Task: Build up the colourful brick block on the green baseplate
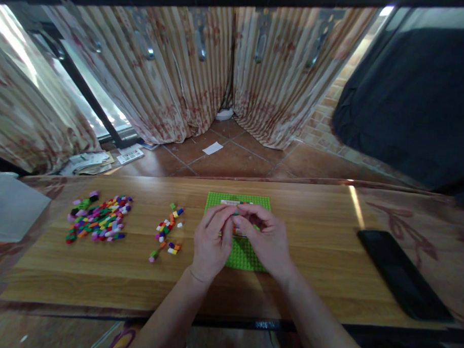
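Both my hands meet over a green studded baseplate (248,258) on the wooden board. My left hand (213,237) has its thumb and fingers pinched together, and my right hand (266,236) pinches from the other side. Between the fingertips shows a small green toy brick (235,212), partly covered. Which hand carries its weight I cannot tell. A row of built bricks with a whitish strip (231,202) stands on the baseplate just beyond the fingers. More bricks, some red and white, show under the hands, mostly hidden.
Left of the baseplate lies a small scatter of loose bricks (164,227). Farther left spreads a larger pile of coloured bricks (101,217). A translucent container (13,207) stands at the far left. A black phone-like slab (403,274) lies at the right edge of the wooden board (320,248).
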`<action>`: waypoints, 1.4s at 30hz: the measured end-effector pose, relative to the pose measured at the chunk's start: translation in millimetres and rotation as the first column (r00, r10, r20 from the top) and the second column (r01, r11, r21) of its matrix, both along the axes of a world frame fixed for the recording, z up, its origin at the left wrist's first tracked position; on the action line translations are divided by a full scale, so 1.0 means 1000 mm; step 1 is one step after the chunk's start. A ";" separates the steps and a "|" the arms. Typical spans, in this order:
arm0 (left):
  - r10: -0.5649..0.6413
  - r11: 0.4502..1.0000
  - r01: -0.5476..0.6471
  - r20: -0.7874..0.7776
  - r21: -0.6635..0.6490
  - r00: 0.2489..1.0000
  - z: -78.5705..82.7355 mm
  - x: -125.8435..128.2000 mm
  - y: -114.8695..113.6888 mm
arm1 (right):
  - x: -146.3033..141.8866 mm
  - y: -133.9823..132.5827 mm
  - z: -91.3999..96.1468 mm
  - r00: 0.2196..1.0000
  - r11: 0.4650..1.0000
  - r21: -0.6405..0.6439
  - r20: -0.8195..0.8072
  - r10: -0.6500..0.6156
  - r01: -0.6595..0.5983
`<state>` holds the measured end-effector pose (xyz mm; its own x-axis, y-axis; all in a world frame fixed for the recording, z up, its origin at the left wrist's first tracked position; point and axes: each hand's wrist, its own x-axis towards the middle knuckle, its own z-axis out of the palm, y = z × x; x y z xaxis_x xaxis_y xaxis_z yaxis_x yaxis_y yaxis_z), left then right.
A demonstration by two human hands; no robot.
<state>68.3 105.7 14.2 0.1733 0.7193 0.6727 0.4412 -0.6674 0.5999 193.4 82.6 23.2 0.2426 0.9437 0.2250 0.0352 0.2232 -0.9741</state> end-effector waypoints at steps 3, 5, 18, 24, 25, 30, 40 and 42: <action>-0.016 1.000 0.016 -0.012 0.019 1.000 -0.001 0.003 -0.001 | -0.005 0.002 0.002 0.992 0.999 -0.042 -0.127 0.010 -0.016; -0.023 1.000 0.023 -0.011 0.013 1.000 -0.001 0.003 -0.001 | -0.006 0.004 0.003 0.981 0.998 -0.058 -0.192 -0.009 -0.003; 0.228 0.931 -0.109 0.322 -0.348 0.919 -0.012 -0.007 0.016 | 0.033 0.009 0.000 0.957 0.964 -0.049 -0.114 -0.267 0.263; 0.229 0.921 -0.088 0.345 -0.380 0.910 -0.013 -0.005 0.016 | 0.031 0.009 -0.002 0.967 0.964 -0.076 -0.012 -0.255 0.254; 0.229 0.921 -0.092 0.335 -0.377 0.914 -0.012 -0.006 0.016 | 0.031 0.009 -0.002 0.967 0.964 -0.083 -0.005 -0.253 0.252; 0.223 0.919 -0.099 0.297 -0.381 0.929 -0.012 -0.007 0.016 | 0.032 0.009 -0.002 0.969 0.962 -0.121 0.018 -0.245 0.245; 0.212 0.911 -0.082 0.290 -0.405 0.933 -0.011 -0.006 0.017 | 0.032 0.008 -0.013 0.966 0.973 -0.051 0.144 -0.216 0.225; 0.210 0.909 -0.078 0.289 -0.409 0.934 -0.011 -0.006 0.016 | 0.032 0.007 -0.014 0.957 0.978 -0.020 0.211 -0.200 0.209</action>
